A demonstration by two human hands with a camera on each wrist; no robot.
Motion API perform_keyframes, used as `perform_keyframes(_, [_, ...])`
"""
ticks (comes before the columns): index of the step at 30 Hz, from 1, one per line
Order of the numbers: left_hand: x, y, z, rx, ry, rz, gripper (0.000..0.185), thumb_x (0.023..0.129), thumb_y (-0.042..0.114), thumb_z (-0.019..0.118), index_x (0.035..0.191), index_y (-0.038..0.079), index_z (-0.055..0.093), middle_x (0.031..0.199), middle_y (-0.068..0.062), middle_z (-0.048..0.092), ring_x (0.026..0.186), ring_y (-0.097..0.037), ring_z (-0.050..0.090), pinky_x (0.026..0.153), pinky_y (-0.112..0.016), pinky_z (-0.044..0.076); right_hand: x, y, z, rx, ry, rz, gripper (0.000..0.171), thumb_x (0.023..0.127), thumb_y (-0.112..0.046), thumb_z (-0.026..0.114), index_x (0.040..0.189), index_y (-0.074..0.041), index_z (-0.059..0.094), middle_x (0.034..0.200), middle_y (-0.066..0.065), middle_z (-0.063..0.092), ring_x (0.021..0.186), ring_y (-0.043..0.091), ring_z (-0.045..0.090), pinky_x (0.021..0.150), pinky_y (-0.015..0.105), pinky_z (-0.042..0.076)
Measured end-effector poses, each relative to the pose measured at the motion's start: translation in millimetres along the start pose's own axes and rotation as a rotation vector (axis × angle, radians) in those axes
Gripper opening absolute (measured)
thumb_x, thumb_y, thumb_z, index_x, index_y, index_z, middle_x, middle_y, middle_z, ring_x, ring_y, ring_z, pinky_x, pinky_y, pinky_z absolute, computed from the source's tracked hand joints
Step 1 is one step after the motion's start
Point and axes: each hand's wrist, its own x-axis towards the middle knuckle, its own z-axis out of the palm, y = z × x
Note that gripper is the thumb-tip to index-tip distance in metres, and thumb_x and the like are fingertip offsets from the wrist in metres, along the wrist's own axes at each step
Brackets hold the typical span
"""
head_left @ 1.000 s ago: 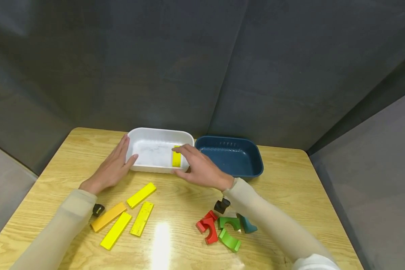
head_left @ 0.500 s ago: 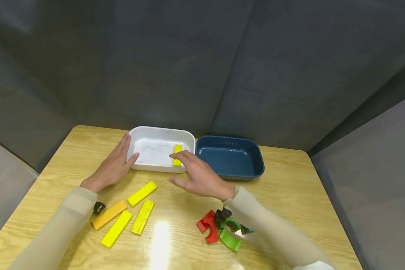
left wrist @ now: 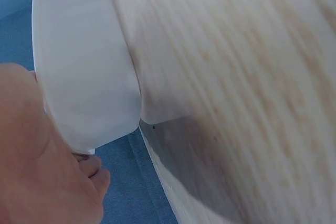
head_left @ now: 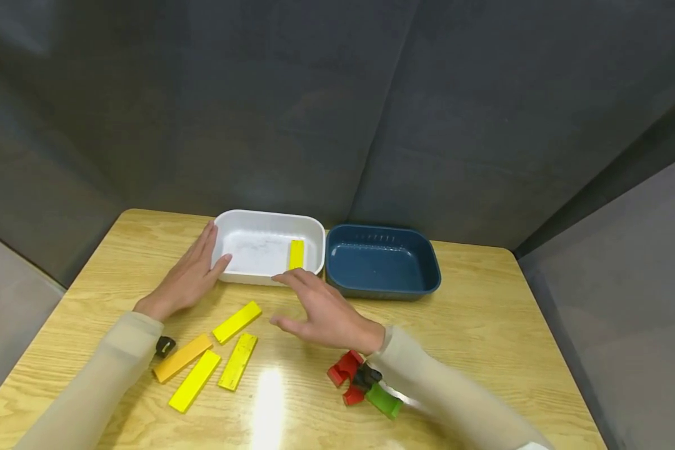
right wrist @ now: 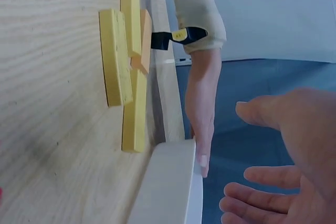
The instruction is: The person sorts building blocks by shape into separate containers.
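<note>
A white tray (head_left: 247,279) stands at the back of the table, and a yellow block (head_left: 296,253) lies inside at its right end. My left hand (head_left: 187,269) rests against the tray's left end, fingers straight along the outside and thumb at the front rim. In the left wrist view that hand's palm lies along the white wall. My right hand (head_left: 329,312) hovers in front of the tray's right front corner with fingers and thumb spread, holding nothing. Several yellow blocks (head_left: 238,362) and an orange block (head_left: 183,358) lie on the table near my left forearm.
A dark blue tray (head_left: 382,292) stands right beside the white one. Red arch blocks (head_left: 344,367) and a green arch block (head_left: 385,401) lie under my right forearm, which hides other pieces. Dark curtains (head_left: 259,112) rise behind the table.
My right hand has drawn back from the yellow block in the white tray, moving toward the front with its fingers spreading. The left hand has stayed at the tray's end.
</note>
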Motion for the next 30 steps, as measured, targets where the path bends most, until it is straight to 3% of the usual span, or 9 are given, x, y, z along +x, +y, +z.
perform_keyframes(9, [-1.3, 1.3, -0.7, -0.008, 0.0, -0.004, 0.086, 0.115, 0.054, 0.033, 0.17, 0.006, -0.011, 0.178, -0.007, -0.021, 0.165, -0.041, -0.002, 0.13, -0.065, 0.01, -6, -10, 10, -0.028, -0.013, -0.033, 0.07, 0.098, -0.042, 0.079, 0.154, -0.008, 0.054, 0.15, 0.008, 0.058, 0.133, 0.024, 0.06, 0.108, 0.042, 0.055])
perform_keyframes(16, [-1.5, 1.8, -1.2, 0.004, 0.007, -0.008, 0.086, 0.115, 0.054, 0.034, 0.17, 0.006, -0.01, 0.178, -0.006, -0.021, 0.165, -0.042, 0.0, 0.13, -0.066, 0.011, -12, -15, 22, 0.0, -0.022, -0.069, 0.068, 0.1, -0.043, 0.077, 0.153, -0.008, 0.054, 0.149, 0.007, 0.057, 0.13, 0.021, 0.061, 0.105, 0.035, 0.056])
perform_keyframes(30, [-0.4, -1.3, 0.5, 0.004, 0.007, -0.007, 0.086, 0.115, 0.054, 0.034, 0.171, 0.008, -0.012, 0.178, -0.005, -0.021, 0.165, -0.041, -0.001, 0.13, -0.065, 0.011, -23, -29, 40, -0.006, -0.065, -0.024, 0.066, 0.101, -0.047, 0.074, 0.153, -0.01, 0.056, 0.148, 0.004, 0.058, 0.129, 0.018, 0.061, 0.108, 0.034, 0.053])
